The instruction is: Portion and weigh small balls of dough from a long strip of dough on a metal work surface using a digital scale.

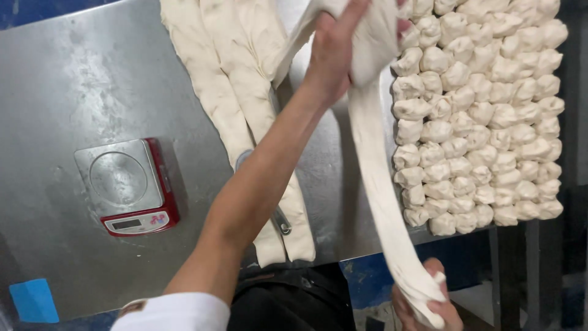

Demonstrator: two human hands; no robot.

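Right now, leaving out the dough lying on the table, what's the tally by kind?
Dough rope, held: 1
Hands: 2, left hand and right hand
Scale: 1
Metal tool: 1
Blue patch: 1
Total: 6

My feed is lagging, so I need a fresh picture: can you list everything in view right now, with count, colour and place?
dough rope: one, off-white, stretched in the air between the two hands, from top centre down to bottom right
dough strips: about three, off-white, lying lengthwise on the table, centre
dough balls: many, too many to count, off-white, packed in rows on the right
kitchen scale: one, red with a steel platform, left on the table
metal tool: one, grey, partly hidden among the strips under the forearm
blue patch: one, bottom left corner
steel table: one, grey
left hand: gripping the upper end of the rope
right hand: gripping its lower end
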